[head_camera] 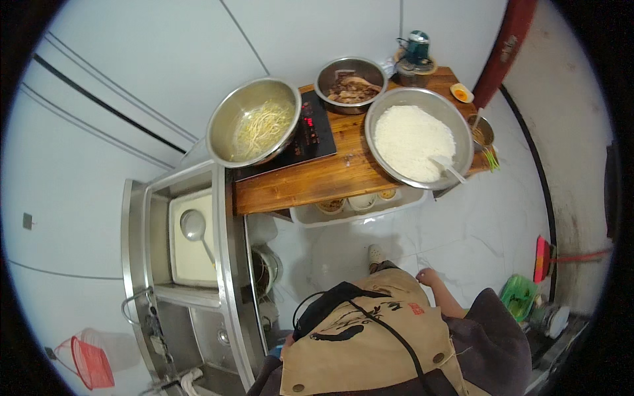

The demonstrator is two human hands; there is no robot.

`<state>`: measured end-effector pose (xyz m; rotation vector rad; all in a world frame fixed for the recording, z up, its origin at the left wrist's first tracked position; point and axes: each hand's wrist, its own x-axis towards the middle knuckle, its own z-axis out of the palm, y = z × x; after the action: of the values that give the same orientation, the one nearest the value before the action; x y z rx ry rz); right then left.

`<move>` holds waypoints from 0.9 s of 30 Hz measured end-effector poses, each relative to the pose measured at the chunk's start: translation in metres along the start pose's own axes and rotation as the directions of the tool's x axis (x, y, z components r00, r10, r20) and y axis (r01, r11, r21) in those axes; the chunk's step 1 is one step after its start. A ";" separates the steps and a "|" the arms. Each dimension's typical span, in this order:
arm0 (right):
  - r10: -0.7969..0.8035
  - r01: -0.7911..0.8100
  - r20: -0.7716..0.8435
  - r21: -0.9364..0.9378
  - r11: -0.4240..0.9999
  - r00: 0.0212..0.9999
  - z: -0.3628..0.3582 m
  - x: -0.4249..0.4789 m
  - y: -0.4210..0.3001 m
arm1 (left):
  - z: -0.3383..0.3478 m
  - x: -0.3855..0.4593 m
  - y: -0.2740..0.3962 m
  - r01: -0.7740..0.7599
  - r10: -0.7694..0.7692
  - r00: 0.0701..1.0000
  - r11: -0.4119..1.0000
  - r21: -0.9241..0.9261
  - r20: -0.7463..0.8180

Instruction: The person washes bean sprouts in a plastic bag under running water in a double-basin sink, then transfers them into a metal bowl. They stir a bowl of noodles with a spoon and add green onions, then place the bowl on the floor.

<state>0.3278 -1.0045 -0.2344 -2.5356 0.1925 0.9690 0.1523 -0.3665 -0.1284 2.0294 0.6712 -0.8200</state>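
My right hand [426, 277] hangs beside the beige apron [366, 336], loosely curled, with nothing visible in it. Only a sliver of my left hand [287, 342] shows at the apron's left edge, by something blue; its fingers are hidden. Before me, a steel bowl [218, 129] with bean sprouts [262, 129] rests on a lit black induction cooktop [324, 138]. A second steel bowl [324, 74] holds pieces of brown meat [352, 90]. The large steel bowl [465, 133] on the right contains white, rice-like food [411, 138] and a white plastic spatula [442, 162].
Left, the steel sink [220, 292] holds a pale tray [190, 267] with a metal ladle [192, 225]. Under the wooden table [297, 192] sits a white tub [322, 222] with containers. A small pot [483, 131] stands at right; a green basket [517, 297] is lower right.
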 end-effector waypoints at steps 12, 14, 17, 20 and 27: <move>-0.083 0.041 0.134 0.288 0.957 0.988 -0.105 0.099 -0.087 | 0.034 0.047 0.099 -0.080 0.049 0.950 0.993 -0.090 -0.309; -0.120 0.070 0.088 0.435 0.898 0.989 -0.115 0.115 -0.116 | 0.047 0.054 0.087 -0.010 -0.019 0.969 0.993 -0.115 -0.246; -0.220 0.119 0.101 0.591 0.798 0.970 -0.131 0.120 -0.166 | 0.059 0.073 0.073 0.028 -0.049 0.984 0.992 -0.123 -0.171; -0.195 0.103 0.134 0.504 0.857 0.972 -0.133 0.120 -0.185 | 0.051 0.099 0.067 0.012 -0.027 0.990 0.994 -0.109 -0.139; -0.237 0.397 0.386 -0.415 0.819 0.892 -0.108 0.171 -0.204 | -0.041 0.162 0.059 -0.251 0.409 0.871 0.847 0.469 -0.272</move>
<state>0.5768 -0.8633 -0.2074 -2.6511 -0.6410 1.3976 0.3105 -0.3361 -0.2025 2.6392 0.3217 -0.3972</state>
